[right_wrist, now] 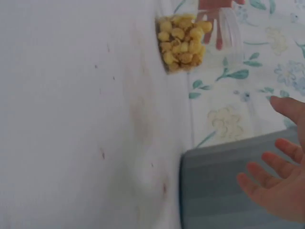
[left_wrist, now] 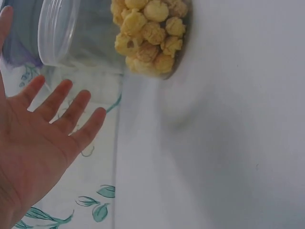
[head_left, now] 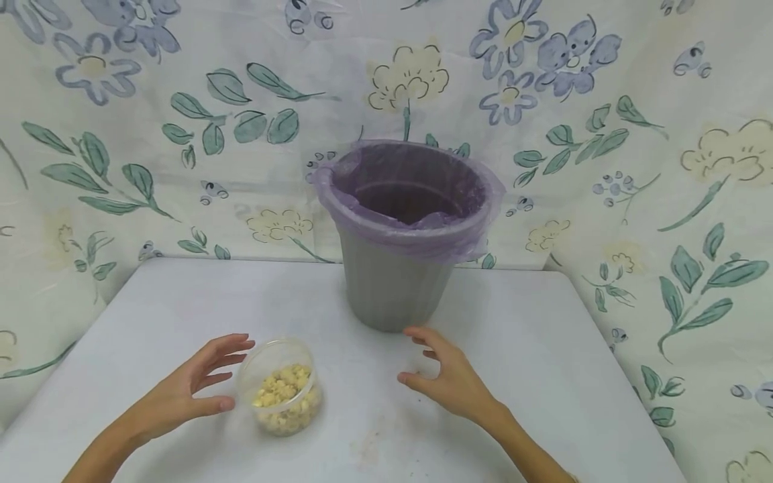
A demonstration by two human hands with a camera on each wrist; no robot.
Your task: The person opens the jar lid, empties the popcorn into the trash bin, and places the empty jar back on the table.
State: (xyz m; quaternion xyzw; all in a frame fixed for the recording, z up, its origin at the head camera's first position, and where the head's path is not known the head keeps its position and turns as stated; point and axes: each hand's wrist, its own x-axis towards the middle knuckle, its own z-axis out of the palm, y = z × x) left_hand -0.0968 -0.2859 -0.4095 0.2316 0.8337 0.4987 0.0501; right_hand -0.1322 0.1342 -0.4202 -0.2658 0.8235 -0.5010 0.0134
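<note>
1. left hand (head_left: 187, 389): over the left part of the bench (head_left: 181, 302), thumb and fingers spread wide, just beside the tub.
2. clear tub (head_left: 274, 354): upright, nearer the bench's left edge than its right, part full of popcorn (head_left: 284, 386).
3. grey bin (head_left: 395, 285): toward the back edge, purple liner (head_left: 417, 235) folded over its rim.
4. right hand (head_left: 449, 376): well in from the right edge, thumb and fingers wide apart.

Head view: near side, high, facing far and down over the table (head_left: 531, 402)
Left wrist view: low, close, sideways, facing far
Right wrist view: low, sideways, facing far left
Wrist views share: popcorn tub (right_wrist: 188, 43), grey bin (right_wrist: 224, 186)
</note>
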